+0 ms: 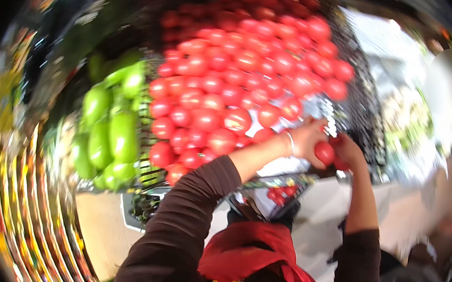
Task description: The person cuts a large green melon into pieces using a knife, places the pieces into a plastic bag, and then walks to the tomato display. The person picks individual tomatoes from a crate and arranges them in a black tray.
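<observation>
A large heap of red tomatoes (240,81) fills a black display crate (366,125) before me. Reaching across to the crate's front right corner, my left hand (309,142), with a pale band at the wrist, has its fingers around a red tomato (324,153). Right beside it is my right hand (349,150), closed around red tomatoes (341,164) that its fingers partly cover. Under the two hands the crate's liner (283,165) shows pale and shiny. Blur hides the exact finger contacts.
Light green peppers (110,133) are piled left of the tomatoes. Pale, leafy produce (407,120) lies to the right. Below the crate's front edge, a container (258,204) holds several small-looking tomatoes (282,194). Shelves of colourful packages (29,213) line the far left. Someone's dark clothing (420,265) appears lower right.
</observation>
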A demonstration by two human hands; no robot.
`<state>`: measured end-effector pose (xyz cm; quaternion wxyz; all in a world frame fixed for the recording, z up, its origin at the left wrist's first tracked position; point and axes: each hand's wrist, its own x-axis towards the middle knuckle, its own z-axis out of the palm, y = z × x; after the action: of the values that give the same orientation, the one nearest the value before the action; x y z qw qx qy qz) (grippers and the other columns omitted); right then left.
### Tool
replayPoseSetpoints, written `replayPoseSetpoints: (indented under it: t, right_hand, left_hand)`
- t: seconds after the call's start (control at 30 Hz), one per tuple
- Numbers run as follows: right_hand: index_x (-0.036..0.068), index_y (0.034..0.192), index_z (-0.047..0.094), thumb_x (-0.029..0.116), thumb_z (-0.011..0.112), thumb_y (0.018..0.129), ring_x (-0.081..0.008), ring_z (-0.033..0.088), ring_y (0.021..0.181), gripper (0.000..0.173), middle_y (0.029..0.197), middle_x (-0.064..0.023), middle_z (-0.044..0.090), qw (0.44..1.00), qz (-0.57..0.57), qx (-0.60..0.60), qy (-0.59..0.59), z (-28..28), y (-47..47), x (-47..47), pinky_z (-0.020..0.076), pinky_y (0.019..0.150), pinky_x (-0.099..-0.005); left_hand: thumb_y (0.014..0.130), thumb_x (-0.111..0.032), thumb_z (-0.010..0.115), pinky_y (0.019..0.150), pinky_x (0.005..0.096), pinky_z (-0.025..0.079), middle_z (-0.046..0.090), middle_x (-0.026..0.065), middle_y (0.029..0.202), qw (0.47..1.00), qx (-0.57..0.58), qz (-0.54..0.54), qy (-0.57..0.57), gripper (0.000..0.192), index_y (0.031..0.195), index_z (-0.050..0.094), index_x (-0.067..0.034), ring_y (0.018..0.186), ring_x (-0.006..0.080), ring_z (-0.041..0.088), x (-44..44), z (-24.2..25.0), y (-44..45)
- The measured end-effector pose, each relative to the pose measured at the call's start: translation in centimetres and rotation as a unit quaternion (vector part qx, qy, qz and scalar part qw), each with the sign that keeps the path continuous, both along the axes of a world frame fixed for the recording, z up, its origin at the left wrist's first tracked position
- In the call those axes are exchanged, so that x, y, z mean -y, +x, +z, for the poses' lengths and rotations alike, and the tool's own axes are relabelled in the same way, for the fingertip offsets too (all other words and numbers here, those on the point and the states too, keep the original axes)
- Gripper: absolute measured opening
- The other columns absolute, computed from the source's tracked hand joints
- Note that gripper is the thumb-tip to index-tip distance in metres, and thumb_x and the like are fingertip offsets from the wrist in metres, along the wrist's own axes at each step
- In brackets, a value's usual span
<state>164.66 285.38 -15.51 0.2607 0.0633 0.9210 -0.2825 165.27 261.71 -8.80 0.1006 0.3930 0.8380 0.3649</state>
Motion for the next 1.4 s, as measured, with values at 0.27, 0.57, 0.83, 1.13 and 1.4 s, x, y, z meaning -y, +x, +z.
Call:
replayPoseSetpoints:
  t: [0.27, 0.57, 0.83, 1.13, 1.4]
  right_hand:
    - [0.02, 0.137, 0.04, 0.021, 0.065, 0.089, -0.023, 0.063, 0.092, 0.054, 0.115, -0.0109, 0.059, 0.873, -0.216, 0.053, -0.434, 3.9, 1.1, 5.8, 0.0545, 0.077, -0.0378]
    - [0.003, 0.136, 0.039, 0.037, 0.051, 0.096, -0.0347, 0.064, 0.096, 0.054, 0.127, -0.0226, 0.055, 0.621, -0.133, 0.233, -0.737, 9.5, -1.2, 25.6, 0.0547, 0.082, -0.0487]
    - [0.01, 0.14, 0.032, 0.039, 0.053, 0.096, -0.0327, 0.05, 0.121, 0.057, 0.137, -0.0192, 0.045, 0.568, -0.044, 0.125, -0.812, 15.7, -7.9, 45.1, 0.0456, 0.098, -0.046]
    - [0.007, 0.145, 0.029, 0.031, 0.05, 0.098, -0.031, 0.048, 0.124, 0.056, 0.144, -0.0168, 0.038, 0.682, -0.011, 0.097, -0.725, 13.9, 1.1, 39.8, 0.0427, 0.102, -0.045]
    - [0.001, 0.116, 0.058, 0.014, 0.055, 0.096, -0.0139, 0.062, 0.09, 0.024, 0.108, -0.0084, 0.064, 0.804, -0.247, -0.15, -0.519, 5.0, 4.7, 21.5, 0.0502, 0.078, -0.0263]
  left_hand:
    - [0.078, -0.039, 0.072, 0.097, 0.0412, 0.044, 0.045, 0.01, 0.128, 0.897, 0.227, 0.334, 0.177, 0.053, 0.117, 0.058, -0.006, 0.108, 0.0256, 0.054, 26.2, 11.4, -2.1]
    - [0.089, -0.071, 0.03, 0.084, 0.0687, 0.047, 0.053, 0.011, 0.099, 0.639, 0.364, 0.238, 0.635, 0.081, 0.125, 0.047, 0.0, 0.095, 0.0303, 0.057, 33.7, 14.6, 4.4]
    - [0.084, -0.076, 0.037, 0.091, 0.0721, 0.039, 0.053, 0.0106, 0.1, 0.683, 0.323, 0.217, 0.618, 0.096, 0.139, 0.033, 0.002, 0.098, 0.0279, 0.057, 37.1, 14.6, 7.8]
    - [0.05, -0.033, 0.088, 0.108, 0.0519, 0.028, 0.032, 0.0155, 0.137, 0.882, -0.233, 0.402, 0.075, 0.061, 0.096, 0.056, -0.009, 0.13, 0.0415, 0.028, 38.4, 14.1, 4.4]
    - [0.054, -0.039, 0.082, 0.104, 0.0616, 0.028, 0.033, 0.0121, 0.142, 0.832, -0.308, 0.379, -0.262, 0.065, 0.108, 0.059, -0.01, 0.134, 0.0427, 0.024, 39.5, 13.4, -6.6]
